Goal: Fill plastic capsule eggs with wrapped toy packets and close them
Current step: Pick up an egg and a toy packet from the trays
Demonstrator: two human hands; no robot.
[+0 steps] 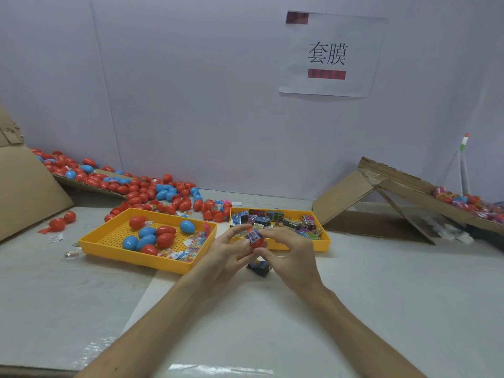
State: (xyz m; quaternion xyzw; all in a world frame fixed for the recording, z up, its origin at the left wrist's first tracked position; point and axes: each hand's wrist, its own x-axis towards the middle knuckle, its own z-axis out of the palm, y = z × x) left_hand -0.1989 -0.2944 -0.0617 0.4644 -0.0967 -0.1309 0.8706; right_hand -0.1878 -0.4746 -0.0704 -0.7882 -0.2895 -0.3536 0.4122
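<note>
While my left hand (227, 253) grips the red capsule egg (258, 243), my right hand (290, 257) pinches the blue packet (253, 234) seated in it, mid-worktop.

"套膜" on wall sheet (331, 54) (black print)

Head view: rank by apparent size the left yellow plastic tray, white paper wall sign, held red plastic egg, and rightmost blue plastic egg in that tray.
1. Left yellow plastic tray and white paper wall sign: too alike to rank.
2. Rightmost blue plastic egg and red plastic egg: alike; the red one is partly covered.
</note>
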